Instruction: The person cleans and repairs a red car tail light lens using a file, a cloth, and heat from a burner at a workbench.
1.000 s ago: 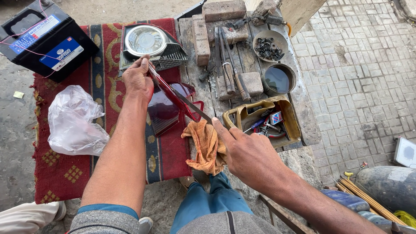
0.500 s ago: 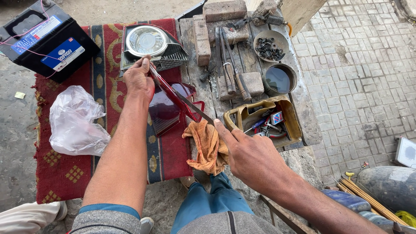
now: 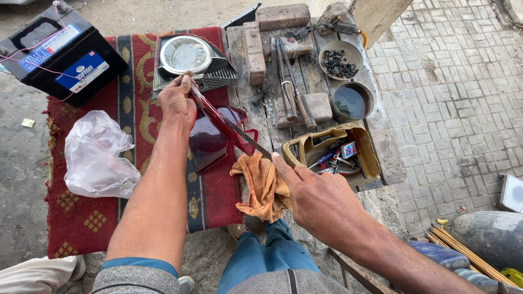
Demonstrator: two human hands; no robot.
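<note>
Far left, car battery (image 3: 61, 50) on the ground, clear plastic bag (image 3: 98, 155) on the red rug (image 3: 81, 218). Left hand (image 3: 177, 100) is closed round the top edge of a red tail-light lens (image 3: 220, 128), holding it tilted on edge over the rug, just in front of the chrome headlight reflector (image 3: 186, 54). A thin metal blade (image 3: 248, 139), probably a hacksaw blade but too thin to be sure, lies across the lens edge. Right hand (image 3: 321, 204) grips the blade's near end through an orange rag (image 3: 261, 185), fingers curled, index finger stretched along it. Right of that: wooden board (image 3: 381, 152) with bricks, hand tools, a yellow cut-open jug (image 3: 332, 155) of bits, two bowls. Step in hand looks like sawing or scraping the lens edge. Next stroke calls for a steady left-hand brace and the blade kept in line.
</note>
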